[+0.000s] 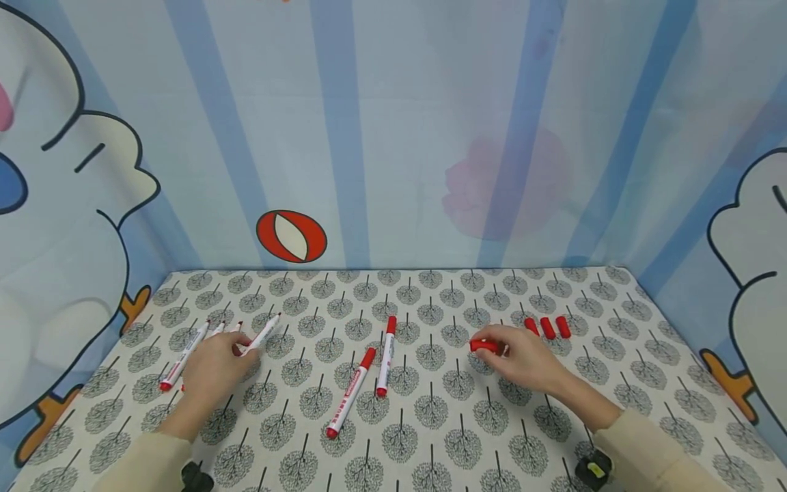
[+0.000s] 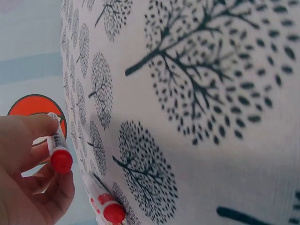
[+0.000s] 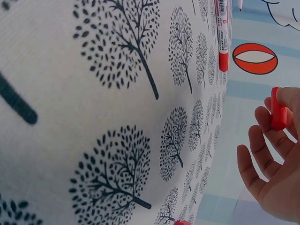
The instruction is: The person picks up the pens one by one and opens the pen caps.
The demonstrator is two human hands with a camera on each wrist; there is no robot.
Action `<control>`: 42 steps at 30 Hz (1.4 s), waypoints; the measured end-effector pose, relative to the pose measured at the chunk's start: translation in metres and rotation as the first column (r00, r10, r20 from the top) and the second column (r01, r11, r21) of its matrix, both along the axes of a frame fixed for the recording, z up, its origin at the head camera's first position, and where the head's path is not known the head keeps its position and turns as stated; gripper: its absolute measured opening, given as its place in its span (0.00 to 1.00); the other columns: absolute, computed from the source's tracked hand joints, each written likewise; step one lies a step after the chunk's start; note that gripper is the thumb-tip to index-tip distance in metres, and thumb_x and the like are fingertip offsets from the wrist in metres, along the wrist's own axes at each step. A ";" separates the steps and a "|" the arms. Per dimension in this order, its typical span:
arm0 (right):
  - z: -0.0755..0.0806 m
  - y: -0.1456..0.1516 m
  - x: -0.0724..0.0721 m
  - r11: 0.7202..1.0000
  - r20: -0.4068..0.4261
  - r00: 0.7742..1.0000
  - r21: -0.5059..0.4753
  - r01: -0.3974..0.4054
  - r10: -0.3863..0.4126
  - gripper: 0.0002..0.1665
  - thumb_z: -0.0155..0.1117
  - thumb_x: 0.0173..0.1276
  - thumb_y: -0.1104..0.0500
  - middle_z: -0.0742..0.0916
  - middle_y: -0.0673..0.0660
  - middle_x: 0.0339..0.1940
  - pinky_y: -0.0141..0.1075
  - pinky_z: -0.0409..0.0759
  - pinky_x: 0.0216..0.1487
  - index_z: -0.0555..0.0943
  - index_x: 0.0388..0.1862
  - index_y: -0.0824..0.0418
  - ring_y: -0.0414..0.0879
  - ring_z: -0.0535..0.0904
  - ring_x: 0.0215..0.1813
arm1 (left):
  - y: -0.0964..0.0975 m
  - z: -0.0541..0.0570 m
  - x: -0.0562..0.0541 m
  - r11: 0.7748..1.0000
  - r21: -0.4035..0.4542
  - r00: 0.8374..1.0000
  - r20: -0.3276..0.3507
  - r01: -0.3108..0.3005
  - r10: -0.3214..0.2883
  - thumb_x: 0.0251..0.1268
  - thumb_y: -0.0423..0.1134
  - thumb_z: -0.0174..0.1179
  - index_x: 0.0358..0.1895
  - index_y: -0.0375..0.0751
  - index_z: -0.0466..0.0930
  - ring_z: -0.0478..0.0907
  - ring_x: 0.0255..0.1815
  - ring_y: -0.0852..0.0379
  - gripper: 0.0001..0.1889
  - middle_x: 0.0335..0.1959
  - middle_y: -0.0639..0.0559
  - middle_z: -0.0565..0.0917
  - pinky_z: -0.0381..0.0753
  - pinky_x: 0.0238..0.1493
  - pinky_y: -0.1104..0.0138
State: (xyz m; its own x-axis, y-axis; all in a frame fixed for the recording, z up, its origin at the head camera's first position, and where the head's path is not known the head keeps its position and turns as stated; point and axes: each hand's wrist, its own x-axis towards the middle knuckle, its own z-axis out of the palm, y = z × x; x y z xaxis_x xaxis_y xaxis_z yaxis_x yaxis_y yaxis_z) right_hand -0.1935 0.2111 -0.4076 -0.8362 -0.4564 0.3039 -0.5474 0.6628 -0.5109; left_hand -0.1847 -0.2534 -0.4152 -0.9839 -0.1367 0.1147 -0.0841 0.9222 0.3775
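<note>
Left hand (image 1: 215, 362) pinches marker (image 1: 264, 333), right hand (image 1: 524, 354) red cap (image 3: 280, 117) (two capped markers (image 1: 351, 394) between)

White markers (image 1: 351, 393), red-lettered and red-ended, matched the bright red caps (image 1: 548, 328). Dark, round-crowned trees (image 1: 458, 385) patterned the white tabletop (image 1: 430, 437), while the pale-blue backdrop (image 1: 412, 137) bore darker blue stripes (image 1: 341, 123) and a red-and-cream ball (image 1: 292, 236).

I see a tree-printed cloth (image 1: 443, 376) spreading toward six o'clock, a pale blue-striped backdrop (image 1: 406, 137) rising at twelve, a faint pink blotch (image 1: 507, 188) on it at two, a red-and-cream oval (image 1: 292, 236) nearby at nine, and black-outlined cartoon figures (image 1: 61, 225) farther out at nine and three.
</note>
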 end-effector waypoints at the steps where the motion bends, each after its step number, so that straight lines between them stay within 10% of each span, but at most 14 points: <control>1: 0.000 0.000 0.000 1.000 -0.001 1.000 0.000 0.001 -0.001 0.11 0.65 0.59 0.60 0.84 0.44 0.33 0.28 0.75 0.31 0.83 0.42 0.56 0.31 0.73 0.27 | -0.001 0.001 0.000 1.000 0.006 1.000 0.019 -0.012 0.012 0.55 0.44 0.61 0.45 0.38 0.81 0.67 0.16 0.57 0.17 0.29 0.46 0.81 0.63 0.13 0.67; 12: -0.002 0.000 0.000 1.000 0.024 1.000 -0.003 0.008 -0.008 0.11 0.65 0.59 0.59 0.84 0.43 0.32 0.28 0.76 0.31 0.82 0.42 0.55 0.31 0.74 0.27 | -0.010 0.001 0.005 0.996 -0.001 0.989 0.116 -0.090 0.089 0.54 0.44 0.59 0.44 0.36 0.81 0.64 0.13 0.57 0.18 0.16 0.52 0.76 0.58 0.10 0.68; 42: -0.005 0.000 0.002 1.000 0.005 1.000 0.000 -0.027 0.027 0.10 0.63 0.61 0.60 0.84 0.43 0.34 0.28 0.75 0.31 0.83 0.42 0.55 0.30 0.74 0.28 | -0.012 0.001 0.004 0.994 -0.099 0.980 0.189 -0.048 0.066 0.54 0.43 0.61 0.29 0.39 0.83 0.67 0.14 0.56 0.10 0.14 0.52 0.74 0.62 0.12 0.68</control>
